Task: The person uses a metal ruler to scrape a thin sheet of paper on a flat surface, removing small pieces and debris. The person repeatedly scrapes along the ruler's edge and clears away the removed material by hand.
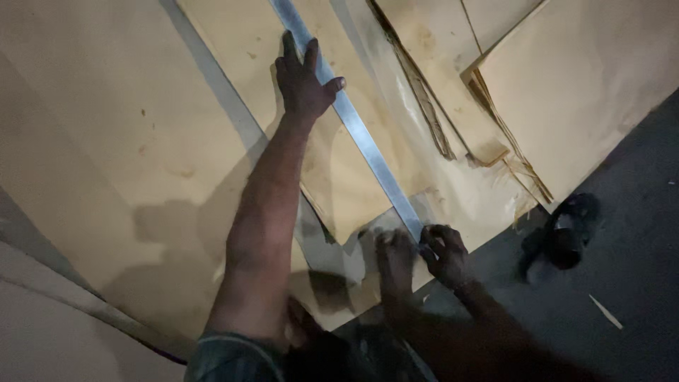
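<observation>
A long metal straightedge (368, 145) lies diagonally across thin tan veneer sheets (339, 177) on the floor. My left hand (304, 81) is stretched far forward and presses flat on the upper part of the straightedge, fingers spread and thumb across the strip. My right hand (444, 255) is curled right at the near end of the straightedge, at the sheet's edge. It is too dark to tell whether it holds anything. A bare foot (396, 262) rests on the sheet just left of that hand.
Large tan sheets (106, 141) cover the left. More stacked sheets with frayed edges (580, 78) lie at the upper right. A black sandal (566, 233) and a wood sliver (605, 311) sit on the dark floor (636, 283) at right.
</observation>
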